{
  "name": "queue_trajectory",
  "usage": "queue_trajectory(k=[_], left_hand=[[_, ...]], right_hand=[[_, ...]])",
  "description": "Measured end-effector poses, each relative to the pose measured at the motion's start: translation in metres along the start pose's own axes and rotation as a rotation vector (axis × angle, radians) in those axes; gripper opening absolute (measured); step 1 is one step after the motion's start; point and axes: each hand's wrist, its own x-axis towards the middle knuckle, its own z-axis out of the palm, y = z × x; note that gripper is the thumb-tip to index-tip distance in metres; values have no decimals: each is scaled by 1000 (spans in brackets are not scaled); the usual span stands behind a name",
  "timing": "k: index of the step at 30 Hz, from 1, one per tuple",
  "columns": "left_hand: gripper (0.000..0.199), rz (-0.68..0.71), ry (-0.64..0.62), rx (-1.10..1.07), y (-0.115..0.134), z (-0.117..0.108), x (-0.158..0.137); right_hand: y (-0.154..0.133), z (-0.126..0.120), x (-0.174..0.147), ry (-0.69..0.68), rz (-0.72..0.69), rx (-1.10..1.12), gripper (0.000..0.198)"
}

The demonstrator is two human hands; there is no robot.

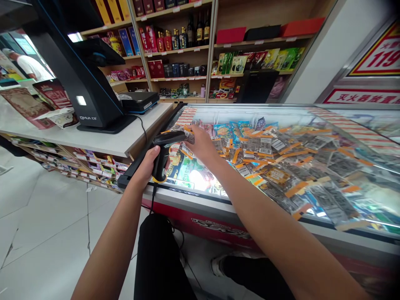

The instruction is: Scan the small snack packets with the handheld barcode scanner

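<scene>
My left hand (147, 166) is wrapped around the grip of a black and yellow handheld barcode scanner (161, 161). Its head points right, toward my right hand (201, 143). The fingers of my right hand are closed on a small orange-edged snack packet (188, 132), partly hidden by the hand, just beyond the scanner's front. Beneath both hands is a glass-topped chest freezer (175, 192). Many clear snack packets with orange edges and barcode labels (259, 146) lie spread over its glass to the right of my hands. Colourful packages (184, 173) show through the lid.
On the white counter (106, 139) at left stand a black checkout terminal (96, 87) and a black box-shaped device (139, 101). Shelves with bottles and boxes (178, 39) line the back. The scanner's cable (153, 200) hangs by my knee. Another person (29, 64) is far left.
</scene>
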Motion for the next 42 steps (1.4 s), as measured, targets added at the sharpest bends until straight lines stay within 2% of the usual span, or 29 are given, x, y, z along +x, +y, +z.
queue_trajectory(k=[11, 15, 20, 22, 25, 27, 29, 31, 33, 35, 37, 40, 42], left_hand=[[61, 7, 18, 13, 5, 4, -2], [63, 43, 28, -19, 5, 3, 1], [63, 90, 70, -63, 4, 0, 4], [63, 95, 90, -73, 4, 0, 5], [62, 95, 93, -84, 5, 1, 6], [61, 97, 92, -90, 5, 2, 7], [61, 93, 99, -92, 5, 3, 7], [61, 83, 114, -90, 5, 3, 7], [60, 78, 123, -95, 3, 2, 8], [59, 78, 132, -104, 1, 2, 8], [58, 74, 140, -120, -1, 1, 8], [58, 55, 143, -129, -3, 0, 8], [59, 51, 146, -107, -2, 1, 8]], right_hand=[[1, -7, 2, -3, 26, -60, 44], [-1, -25, 7, 26, 172, -57, 20], [10, -60, 11, 78, 441, -267, 40], [18, -73, 11, 78, 513, -401, 38], [26, -80, 9, 116, 531, -557, 26], [25, -75, 10, 150, 457, -584, 25], [20, -61, 15, 127, 336, -512, 28], [15, -38, 25, 20, 228, -376, 32], [15, -13, 38, -111, 191, -274, 43], [18, 11, 54, -224, 211, -261, 59], [24, 29, 70, -298, 294, -298, 69], [31, 40, 85, -397, 419, -342, 73], [32, 39, 88, -400, 462, -341, 72]])
